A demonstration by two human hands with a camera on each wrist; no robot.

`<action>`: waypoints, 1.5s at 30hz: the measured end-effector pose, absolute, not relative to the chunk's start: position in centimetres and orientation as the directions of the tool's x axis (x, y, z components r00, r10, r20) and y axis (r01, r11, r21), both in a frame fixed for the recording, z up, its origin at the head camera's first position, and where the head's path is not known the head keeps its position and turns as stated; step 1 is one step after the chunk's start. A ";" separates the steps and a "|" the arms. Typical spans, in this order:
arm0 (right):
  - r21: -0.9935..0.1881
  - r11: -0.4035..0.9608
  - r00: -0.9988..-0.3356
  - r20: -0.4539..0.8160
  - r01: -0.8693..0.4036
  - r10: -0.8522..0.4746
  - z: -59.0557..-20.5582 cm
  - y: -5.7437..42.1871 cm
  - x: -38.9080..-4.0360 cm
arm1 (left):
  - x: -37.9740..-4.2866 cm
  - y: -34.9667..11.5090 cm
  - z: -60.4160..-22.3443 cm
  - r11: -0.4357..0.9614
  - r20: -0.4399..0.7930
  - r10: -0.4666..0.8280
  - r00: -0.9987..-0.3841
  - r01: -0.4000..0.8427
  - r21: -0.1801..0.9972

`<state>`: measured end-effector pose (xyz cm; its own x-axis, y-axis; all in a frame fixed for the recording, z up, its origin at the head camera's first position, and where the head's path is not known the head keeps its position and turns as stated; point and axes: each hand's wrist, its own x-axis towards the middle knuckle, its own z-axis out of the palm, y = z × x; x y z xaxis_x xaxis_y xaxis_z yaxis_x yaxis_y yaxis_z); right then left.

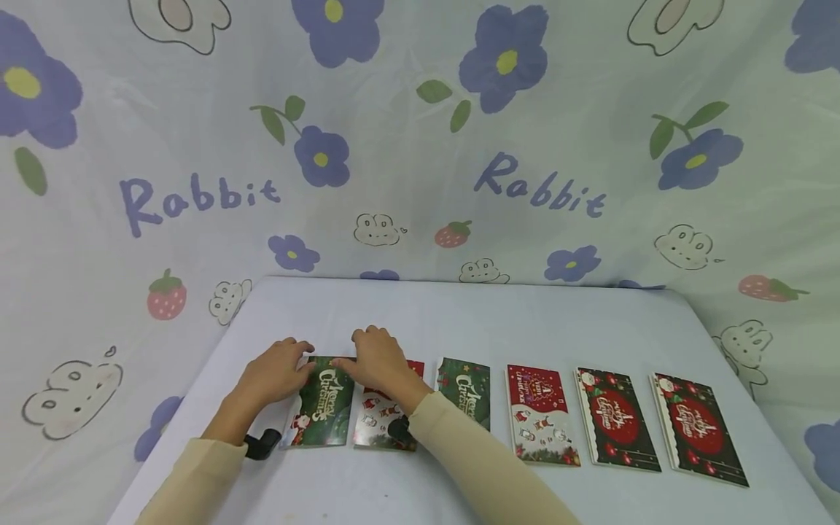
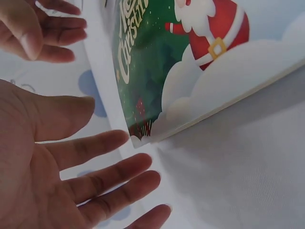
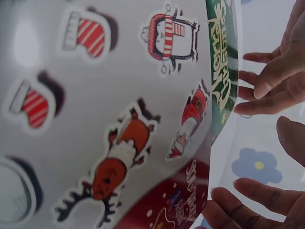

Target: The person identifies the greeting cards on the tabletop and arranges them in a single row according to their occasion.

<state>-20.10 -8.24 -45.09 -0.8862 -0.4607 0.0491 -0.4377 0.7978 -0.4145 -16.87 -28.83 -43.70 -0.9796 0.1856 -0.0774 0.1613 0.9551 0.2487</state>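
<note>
We see the left hand (image 1: pixel 272 373), its fingers straight and loosely spread, by the far left corner of the green Christmas card (image 1: pixel 324 410), which lies at the left end of a row on the white bench (image 1: pixel 525 317). We find the right hand (image 1: pixel 383 357) similarly relaxed over the far end of the red-and-white card (image 1: pixel 375 424) just right of it, though we cannot be sure whether either hand touches a card. Farther right we count another green card (image 1: pixel 469 383), partly behind the right sleeve (image 1: pixel 482 467), another red-and-white card (image 1: pixel 543 419) and two dark cards (image 1: pixel 618 419).
</note>
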 end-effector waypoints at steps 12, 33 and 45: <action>-0.386 0.830 -0.892 -0.040 -0.403 -0.451 -45.9 -9.0 -20.5 | -17.1 -29.2 -44.1 0.943 -0.115 0.226 -0.967 0.187 0.277; -0.251 0.895 -0.907 -0.115 -0.368 -0.405 -46.2 -10.7 -20.9 | -17.7 -29.5 -44.9 0.936 -0.105 0.197 -0.975 0.155 0.316; -0.221 0.908 -0.915 -0.115 -0.355 -0.386 -46.9 -11.4 -21.1 | -18.3 -29.5 -45.4 0.905 -0.114 0.208 -0.971 0.147 0.399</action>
<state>-21.14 -11.43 -46.88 -0.9154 -0.3857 -0.1152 -0.3549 0.9083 -0.2212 -18.28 -29.55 -45.35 -0.9714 0.2084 -0.1140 0.1474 0.9052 0.3987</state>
